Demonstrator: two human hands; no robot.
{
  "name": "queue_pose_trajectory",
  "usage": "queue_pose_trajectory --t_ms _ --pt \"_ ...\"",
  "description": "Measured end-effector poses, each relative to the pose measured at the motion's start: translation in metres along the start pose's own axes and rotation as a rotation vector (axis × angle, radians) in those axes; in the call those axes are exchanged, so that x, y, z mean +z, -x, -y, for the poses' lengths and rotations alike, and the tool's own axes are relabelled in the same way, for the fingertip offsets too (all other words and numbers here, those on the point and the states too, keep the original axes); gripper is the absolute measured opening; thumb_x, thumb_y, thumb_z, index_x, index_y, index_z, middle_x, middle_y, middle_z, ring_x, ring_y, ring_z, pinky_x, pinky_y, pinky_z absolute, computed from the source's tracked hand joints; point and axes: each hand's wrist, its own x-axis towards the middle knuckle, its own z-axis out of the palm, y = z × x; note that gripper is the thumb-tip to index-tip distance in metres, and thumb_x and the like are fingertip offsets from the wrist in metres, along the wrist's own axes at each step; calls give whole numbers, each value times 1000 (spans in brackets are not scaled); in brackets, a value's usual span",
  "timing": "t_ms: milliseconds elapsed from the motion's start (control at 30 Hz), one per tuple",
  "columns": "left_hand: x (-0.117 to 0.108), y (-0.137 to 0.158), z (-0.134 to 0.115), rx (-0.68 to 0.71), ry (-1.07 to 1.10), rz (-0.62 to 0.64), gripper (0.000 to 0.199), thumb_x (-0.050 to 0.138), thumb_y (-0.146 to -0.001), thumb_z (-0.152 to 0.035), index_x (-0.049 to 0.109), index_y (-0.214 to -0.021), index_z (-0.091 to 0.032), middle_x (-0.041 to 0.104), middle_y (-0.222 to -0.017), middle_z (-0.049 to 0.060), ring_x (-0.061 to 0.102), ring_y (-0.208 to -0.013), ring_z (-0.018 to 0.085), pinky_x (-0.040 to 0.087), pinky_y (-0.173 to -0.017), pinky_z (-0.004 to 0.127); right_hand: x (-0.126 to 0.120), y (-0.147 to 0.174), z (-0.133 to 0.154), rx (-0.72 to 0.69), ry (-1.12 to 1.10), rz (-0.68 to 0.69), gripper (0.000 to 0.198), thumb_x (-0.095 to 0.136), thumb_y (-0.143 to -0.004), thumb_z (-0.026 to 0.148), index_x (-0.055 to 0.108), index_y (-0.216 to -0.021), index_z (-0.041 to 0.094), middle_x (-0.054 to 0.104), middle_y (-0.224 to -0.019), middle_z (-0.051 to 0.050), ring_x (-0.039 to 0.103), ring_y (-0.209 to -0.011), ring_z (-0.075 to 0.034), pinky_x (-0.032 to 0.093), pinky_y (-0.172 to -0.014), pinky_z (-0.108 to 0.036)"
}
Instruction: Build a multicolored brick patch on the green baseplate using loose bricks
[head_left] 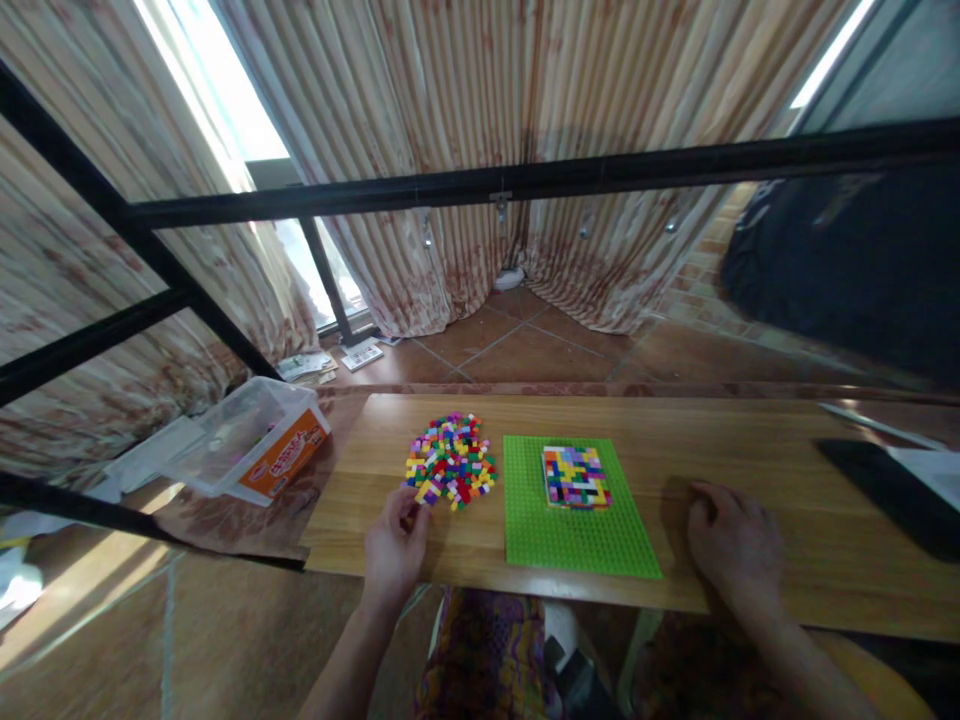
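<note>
Closest in, a patterned cloth (480, 655) shows below the worktop (720, 440). From here I see the left hand (396, 530) at the near edge of a heap of coloured bricks (454, 455), its fingertips drawn together; I can't tell whether they pinch one. The right hand (733, 540) rests palm down, fingers loosely bent, right of the green baseplate (532, 535); what's beneath it I can't tell. A squarish multicoloured brick build (576, 477) sits on that plate. Past the worktop's left end stands a clear box (259, 435); farther off, striped curtains (465, 110) hang.
</note>
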Motion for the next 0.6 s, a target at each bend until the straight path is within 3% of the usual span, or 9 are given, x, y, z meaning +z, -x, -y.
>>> queue_pose_trajectory --t_ms 233,433,600 --pt "-4 -8 -11 -168 298 -50 30 69 -72 -35 68 -95 -17 72 -86 5 65 -77 18 49 -73 27 -4 0 4 8 -8 8 33 42 -88 26 69 -103 15 69 -104 -13 59 -91 -27 43 -80 -38" --pt "-11 -14 -32 -356 779 7 25 79 -61 -28 69 -82 -16 70 -79 0 63 -77 12 47 -73 21 -5 0 5 6 -16 1 32 42 -88 25 69 -102 15 69 -104 -13 59 -92 -27 43 -81 -38" --pt "-11 -11 -41 -454 983 93 35 85 -57 -31 66 -83 -16 72 -81 1 68 -80 14 51 -81 26 -6 -1 6 6 -21 -7 31 43 -88 24 69 -102 15 68 -104 -13 59 -91 -26 43 -81 -39"
